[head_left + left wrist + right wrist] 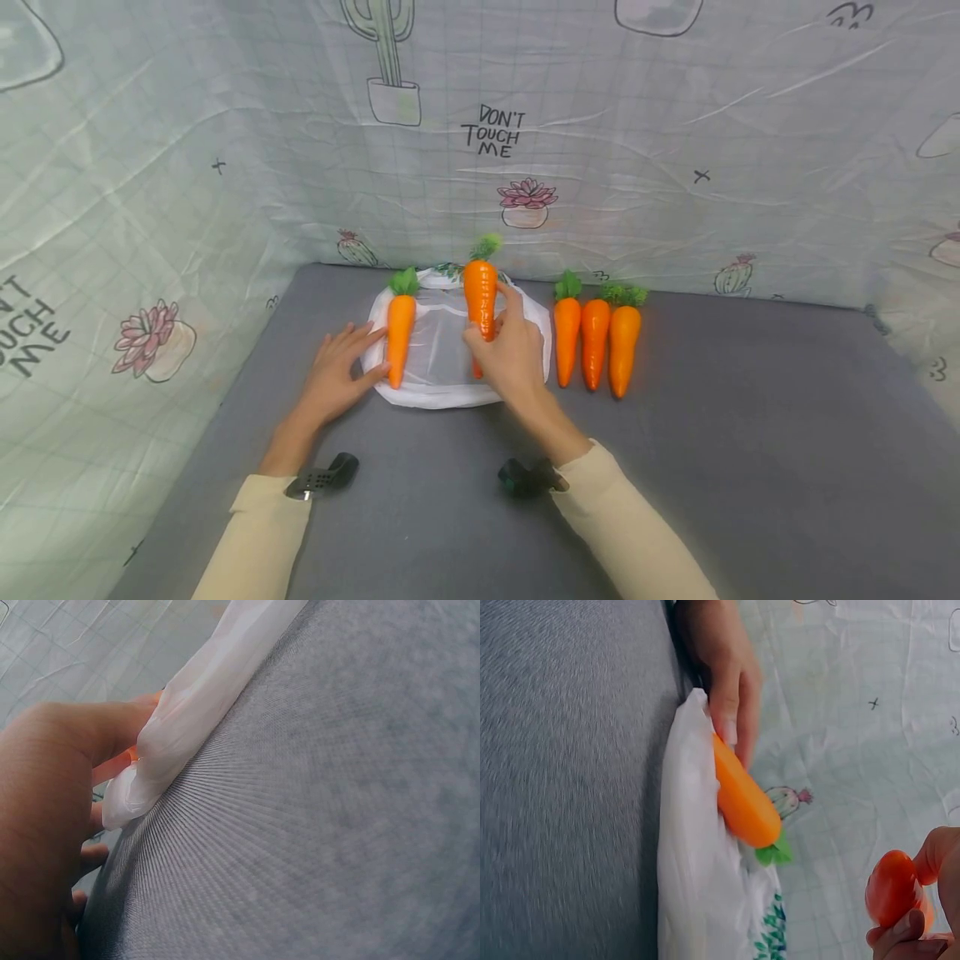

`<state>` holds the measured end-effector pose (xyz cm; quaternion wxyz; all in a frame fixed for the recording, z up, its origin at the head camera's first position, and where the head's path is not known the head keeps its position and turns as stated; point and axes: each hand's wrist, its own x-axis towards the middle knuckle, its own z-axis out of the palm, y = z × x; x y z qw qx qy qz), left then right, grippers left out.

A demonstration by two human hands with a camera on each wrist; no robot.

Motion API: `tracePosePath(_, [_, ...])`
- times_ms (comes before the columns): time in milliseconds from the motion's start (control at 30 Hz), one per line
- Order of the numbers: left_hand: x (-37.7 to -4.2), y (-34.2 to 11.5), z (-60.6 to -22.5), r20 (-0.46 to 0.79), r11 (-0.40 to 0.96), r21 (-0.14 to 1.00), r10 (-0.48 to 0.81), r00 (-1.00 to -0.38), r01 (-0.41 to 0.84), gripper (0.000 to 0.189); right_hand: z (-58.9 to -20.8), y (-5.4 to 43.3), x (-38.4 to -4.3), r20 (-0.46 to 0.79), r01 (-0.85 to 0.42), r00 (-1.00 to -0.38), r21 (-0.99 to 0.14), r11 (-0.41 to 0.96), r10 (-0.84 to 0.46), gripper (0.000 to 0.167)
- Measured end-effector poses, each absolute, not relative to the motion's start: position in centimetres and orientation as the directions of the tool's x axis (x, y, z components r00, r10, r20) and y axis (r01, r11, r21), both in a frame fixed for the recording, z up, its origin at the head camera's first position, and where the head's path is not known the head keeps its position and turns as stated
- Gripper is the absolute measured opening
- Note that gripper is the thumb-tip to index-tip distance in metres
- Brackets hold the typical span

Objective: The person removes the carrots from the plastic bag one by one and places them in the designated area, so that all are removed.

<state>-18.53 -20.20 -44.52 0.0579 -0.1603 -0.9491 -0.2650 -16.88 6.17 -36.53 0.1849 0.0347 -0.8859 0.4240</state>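
My right hand [513, 346] pinches an orange toy carrot [481, 292] with a green top, holding it above the middle of a thin white bag [427, 397]. In the right wrist view, that held carrot [891, 889] shows end-on between thumb and fingers. A second carrot [401, 333] lies along the bag's left side, leaves toward the back wall. Beside it, my left hand [335, 371] rests at the bag's left edge with fingers extended, thumb by the carrot's tip. The left wrist view shows this hand [67, 765] against the bag's white edge [187, 712], which hides most of the carrot.
Three more carrots lie side by side right of the bag: one left [567, 337], one middle [595, 342], one right [624, 350]. They rest on a grey tabletop [750, 467]. Behind stands a printed fabric wall [615, 125]; another fabric side [97, 250] borders the left.
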Motion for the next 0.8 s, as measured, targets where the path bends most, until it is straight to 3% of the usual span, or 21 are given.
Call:
tracePosePath(433, [-18.5, -20.1, -44.6, 0.21, 0.802, 0.484, 0.282, -0.936, 0.35, 0.064, -36.0, 9.6, -16.2, 0.318, -0.17, -0.94, -0.756, 0.632, 0.128, 0.066])
tracePosePath(800, [-18.5, -20.1, -44.5, 0.218, 0.794, 0.494, 0.281, -0.935, 0.354, 0.063, -36.2, 12.8, -15.7, 0.358, -0.144, -0.918, -0.703, 0.697, 0.171, 0.065])
